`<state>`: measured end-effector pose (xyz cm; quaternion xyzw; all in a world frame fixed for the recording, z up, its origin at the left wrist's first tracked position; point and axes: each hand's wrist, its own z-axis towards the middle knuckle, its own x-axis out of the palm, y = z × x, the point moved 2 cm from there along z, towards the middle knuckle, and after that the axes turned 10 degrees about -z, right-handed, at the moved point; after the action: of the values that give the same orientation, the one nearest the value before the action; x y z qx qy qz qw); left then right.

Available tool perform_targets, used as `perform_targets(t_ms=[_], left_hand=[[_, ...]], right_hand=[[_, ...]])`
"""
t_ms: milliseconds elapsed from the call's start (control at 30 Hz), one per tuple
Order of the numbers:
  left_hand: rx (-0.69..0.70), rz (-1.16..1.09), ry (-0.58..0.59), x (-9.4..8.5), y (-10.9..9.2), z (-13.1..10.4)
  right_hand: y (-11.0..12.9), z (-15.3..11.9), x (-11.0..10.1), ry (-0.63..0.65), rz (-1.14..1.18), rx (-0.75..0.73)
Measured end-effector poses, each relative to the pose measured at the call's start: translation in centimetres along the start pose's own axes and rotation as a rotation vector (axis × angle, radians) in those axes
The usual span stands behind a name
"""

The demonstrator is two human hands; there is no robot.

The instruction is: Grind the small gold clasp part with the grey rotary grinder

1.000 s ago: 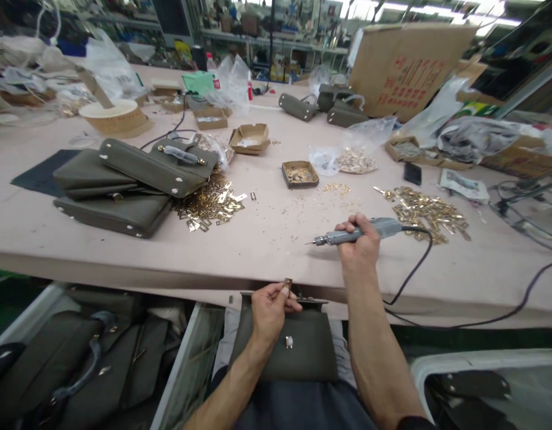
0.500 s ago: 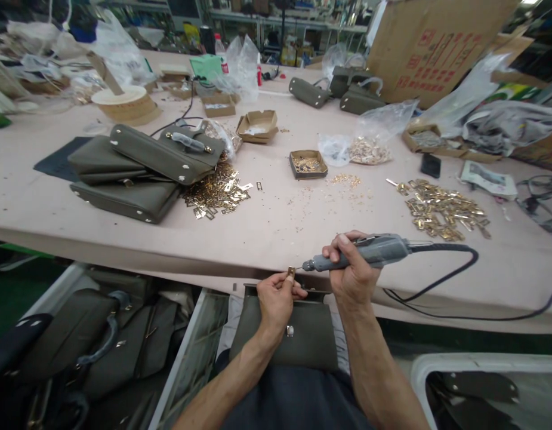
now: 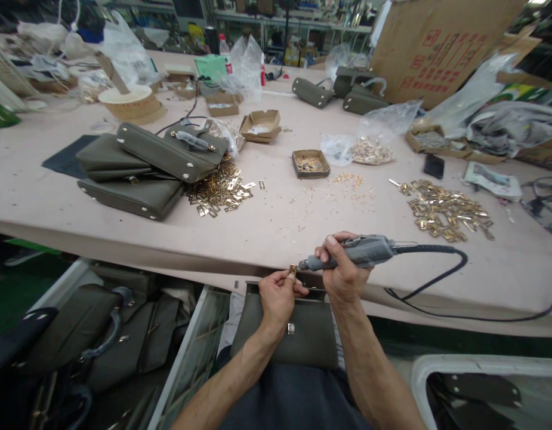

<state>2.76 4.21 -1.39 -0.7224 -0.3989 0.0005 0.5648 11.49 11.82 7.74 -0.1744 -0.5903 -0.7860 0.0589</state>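
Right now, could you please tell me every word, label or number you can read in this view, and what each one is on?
No text reads clearly.
Cardboard box: red printed characters and symbols, too blurred to read.
Bottle: label too small to read.
Paper near the table's right edge: print too small to read.
Electric screwdriver: no legible marking.

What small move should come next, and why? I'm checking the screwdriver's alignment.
Probably ease the electric screwdriver tip squarely into the gold fitting: the left hand pinches it above the olive bag, and the right hand has the tip right beside it.
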Motion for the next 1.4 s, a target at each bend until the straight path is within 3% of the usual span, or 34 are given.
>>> perform_targets(t_ms=[200,400,467,633,833,1000,1100,1233,1400], left_hand=[[-0.01,0.004,0.011,-0.1,0.0,0.0],[0.026,0.018,0.028,0.0,-0.5,-0.1],[0.063,0.039,0.031,0.1,-0.9,-0.2],[0.143,0.122,-0.014,-0.3,-0.8,0.0],[0.197,0.176,0.02,-1.1,0.2,0.5],[0.259,0.255,-0.001,-1.2,-0.5,0.6],[0.164,0.155,0.074,-0.7,-0.6,0.4],[0.012,-0.018,0.094,-0.5,0.3,0.4],[-0.018,0.012,0.068,-0.9,1.2,0.7]], right_hand=[[0.2,-1.0,0.0,0.107,-0.103,-0.071],[1.2,-1.3,0.7,0.534,-0.33,-0.16],[1.7,-1.2,1.2,0.612,-0.368,-0.218],[2.0,-1.2,2.0,0.697,-0.339,-0.265],[1.2,-0.7,2.4,0.741,-0.298,-0.181],[1.3,-0.3,2.3,0.816,-0.169,-0.14],[1.7,0.5,1.5,0.87,-0.128,-0.11],[2.4,2.3,0.0,0.692,0.065,0.031],[2.6,6.2,-2.2,0.183,0.378,0.182]])
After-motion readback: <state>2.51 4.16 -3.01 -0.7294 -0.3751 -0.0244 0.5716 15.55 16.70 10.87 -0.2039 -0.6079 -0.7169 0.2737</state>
